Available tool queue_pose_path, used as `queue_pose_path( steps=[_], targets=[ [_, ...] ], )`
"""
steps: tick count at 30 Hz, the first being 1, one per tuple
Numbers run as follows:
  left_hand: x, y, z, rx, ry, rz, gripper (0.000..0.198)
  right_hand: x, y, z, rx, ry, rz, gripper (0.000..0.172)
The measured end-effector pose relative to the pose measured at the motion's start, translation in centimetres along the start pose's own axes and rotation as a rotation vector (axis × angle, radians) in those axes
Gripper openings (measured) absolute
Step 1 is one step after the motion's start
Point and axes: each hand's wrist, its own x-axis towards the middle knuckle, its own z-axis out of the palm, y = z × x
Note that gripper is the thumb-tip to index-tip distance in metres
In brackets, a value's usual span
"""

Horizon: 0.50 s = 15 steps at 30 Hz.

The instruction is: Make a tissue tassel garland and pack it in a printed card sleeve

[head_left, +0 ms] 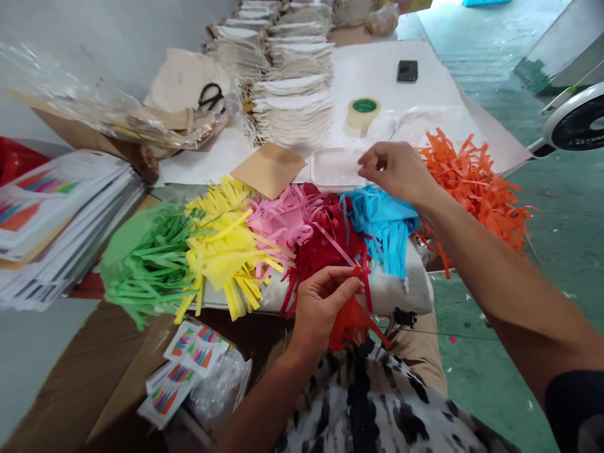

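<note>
My left hand (323, 302) pinches an orange paper tassel (349, 324), which hangs over my lap at the table's front edge. Above the right end of a shallow clear tray (333, 168), my right hand (394, 168) has its fingertips pressed together; whatever they hold is too small to make out. Fringed paper lies in piles along the front, from left to right: green (151, 258), yellow (224, 245), pink (285, 220), dark red (330, 242) and blue (384, 223). A larger orange pile (476, 189) sits beyond my right forearm.
Bundled white strings and sheets (292, 107) stand at the back, beside black scissors (210, 97). A tape roll (363, 114) and a dark phone-like object (407, 71) rest on white paper. Printed packs (61, 207) are stacked left; a box with cards (182, 365) is below. A fan (578, 119) stands right.
</note>
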Motion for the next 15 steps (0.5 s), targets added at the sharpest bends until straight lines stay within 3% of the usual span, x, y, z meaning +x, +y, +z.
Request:
queue_pose_path(
  steps=[3, 7, 10, 15],
  targets=[
    [-0.3, -0.1, -0.2, 0.065, 0.028, 0.057, 0.015, -7.1, -2.9, -1.8, 0.303, -0.047, -0.024, 0.012],
    [-0.9, -0.3, -0.1, 0.182, 0.050, 0.132, 0.013, -15.7, -5.0, -2.4, 0.434, -0.158, 0.022, 0.007],
    [-1.6, -0.4, 0.3, 0.291, 0.031, 0.172, 0.011, -18.7, -5.0, -2.2, 0.448, -0.199, 0.063, 0.007],
    [-2.5, -0.7, 0.9, 0.441, -0.021, 0.274, 0.007, -19.8, -4.7, -2.7, 0.433, -0.212, 0.078, 0.007]
  ],
)
